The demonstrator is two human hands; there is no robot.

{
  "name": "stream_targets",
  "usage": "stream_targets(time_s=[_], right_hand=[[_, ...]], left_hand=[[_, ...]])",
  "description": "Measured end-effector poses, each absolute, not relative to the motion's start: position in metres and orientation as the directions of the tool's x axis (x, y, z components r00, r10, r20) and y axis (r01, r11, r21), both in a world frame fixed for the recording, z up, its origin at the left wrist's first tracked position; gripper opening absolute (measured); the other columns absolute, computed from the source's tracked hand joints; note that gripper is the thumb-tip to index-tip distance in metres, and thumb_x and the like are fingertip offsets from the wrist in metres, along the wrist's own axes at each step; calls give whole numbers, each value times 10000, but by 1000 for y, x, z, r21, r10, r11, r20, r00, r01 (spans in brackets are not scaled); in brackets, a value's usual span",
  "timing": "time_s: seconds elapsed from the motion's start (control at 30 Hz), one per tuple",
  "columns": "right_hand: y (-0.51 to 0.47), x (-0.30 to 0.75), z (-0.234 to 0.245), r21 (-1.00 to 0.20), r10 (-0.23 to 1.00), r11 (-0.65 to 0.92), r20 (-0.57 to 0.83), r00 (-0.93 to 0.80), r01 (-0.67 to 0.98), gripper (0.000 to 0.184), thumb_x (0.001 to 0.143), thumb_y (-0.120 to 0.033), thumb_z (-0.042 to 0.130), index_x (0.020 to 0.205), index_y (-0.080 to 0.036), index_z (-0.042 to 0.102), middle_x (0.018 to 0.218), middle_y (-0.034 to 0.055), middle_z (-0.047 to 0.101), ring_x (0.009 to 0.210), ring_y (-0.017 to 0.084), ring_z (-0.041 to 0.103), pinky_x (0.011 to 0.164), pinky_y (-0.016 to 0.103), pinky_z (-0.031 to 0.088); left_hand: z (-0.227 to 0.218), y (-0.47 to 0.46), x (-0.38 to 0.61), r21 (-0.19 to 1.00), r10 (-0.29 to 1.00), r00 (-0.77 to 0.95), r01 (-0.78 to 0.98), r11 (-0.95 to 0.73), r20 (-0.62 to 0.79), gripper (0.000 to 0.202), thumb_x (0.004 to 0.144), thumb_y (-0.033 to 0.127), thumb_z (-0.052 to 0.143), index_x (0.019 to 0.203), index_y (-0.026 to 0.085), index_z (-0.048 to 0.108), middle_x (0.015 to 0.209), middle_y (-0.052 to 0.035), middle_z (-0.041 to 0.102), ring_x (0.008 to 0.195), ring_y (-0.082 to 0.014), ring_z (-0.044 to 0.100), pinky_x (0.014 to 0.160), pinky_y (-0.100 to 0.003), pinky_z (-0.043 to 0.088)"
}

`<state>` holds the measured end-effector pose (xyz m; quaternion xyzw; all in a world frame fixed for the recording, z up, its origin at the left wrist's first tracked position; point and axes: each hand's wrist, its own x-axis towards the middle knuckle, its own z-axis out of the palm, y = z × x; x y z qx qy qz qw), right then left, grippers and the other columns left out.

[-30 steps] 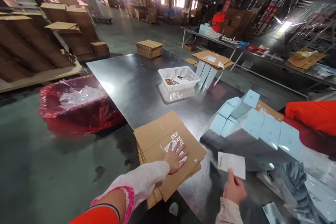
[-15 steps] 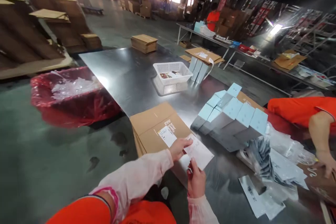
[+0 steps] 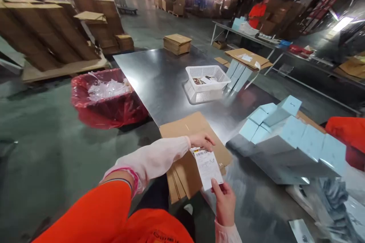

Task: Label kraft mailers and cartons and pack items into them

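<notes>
A white shipping label [image 3: 208, 169] with a barcode and printed text is tilted over flattened cardboard boxes [image 3: 185, 172] at the table's near edge. My right hand [image 3: 224, 202] pinches its lower end between thumb and fingers. Stretched out over the label's upper end, my left hand [image 3: 202, 141] lies close above the cardboard, fingers extended. Whether its fingertips touch the label or the board I cannot tell. Part of another label by that hand is mostly hidden.
Light-blue boxes [image 3: 293, 133] stand to the right beside plastic bags [image 3: 336, 201]. Farther back are a white basket [image 3: 209, 94] and a cardboard stack [image 3: 177, 44]. A red-lined bin [image 3: 108, 112] stands left of the metal table [image 3: 154, 78]. A co-worker's orange sleeve [image 3: 346, 131] shows at right.
The view has swung left, so things sit farther right. My left hand has let go of the paper and stretched out over the cardboard. The label's printed face now shows in my right hand.
</notes>
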<state>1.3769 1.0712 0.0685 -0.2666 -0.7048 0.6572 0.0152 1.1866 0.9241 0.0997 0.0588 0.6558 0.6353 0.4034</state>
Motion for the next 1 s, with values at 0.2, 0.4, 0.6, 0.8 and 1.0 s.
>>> stream_targets(time_s=[0.2, 0.4, 0.6, 0.8, 1.0], right_hand=[[1021, 1313, 58, -898, 471, -185, -438, -766, 400, 565, 478, -580, 819, 789, -119, 718, 701, 65, 709, 599, 159, 563, 601, 290, 492], [990, 1262, 47, -915, 588, -140, -383, -712, 378, 524, 556, -576, 786, 808, -121, 721, 712, 71, 721, 643, 186, 615, 632, 308, 521], [983, 1247, 43, -881, 545, -329, -470, -694, 339, 542, 527, -442, 855, 962, -149, 716, 926, 89, 747, 881, 234, 680, 830, 374, 558], [998, 1272, 26, -891, 664, -293, -450, -597, 347, 619, 520, -464, 854, 1029, -150, 695, 937, 87, 740, 885, 241, 684, 832, 375, 570], [1032, 1337, -22, -835, 836, 18, -289, -466, 550, 786, 506, -624, 773, 1083, -109, 630, 1118, 186, 681, 1074, 355, 619, 908, 455, 529]], left_hand=[[87, 897, 1104, 883, 610, -639, -326, 337, -468, 158, 501, 108, 832, 578, 137, 697, 471, 33, 604, 485, -89, 524, 496, -213, 390], [84, 874, 1029, 859, 747, -425, -235, 456, -512, 197, 533, 240, 853, 699, 179, 764, 578, 18, 675, 544, -105, 569, 509, -198, 402], [83, 875, 988, 858, 702, -499, -227, 460, -508, 108, 524, 181, 829, 590, 161, 747, 506, 13, 649, 501, -99, 542, 507, -197, 390], [77, 886, 966, 858, 644, -572, -273, 435, -509, 93, 551, 143, 806, 572, 123, 717, 411, 27, 559, 411, -71, 437, 422, -192, 309], [98, 893, 917, 869, 402, -783, -345, 356, -475, 160, 809, 203, 685, 693, 100, 646, 431, 70, 452, 391, -44, 374, 408, -175, 323]])
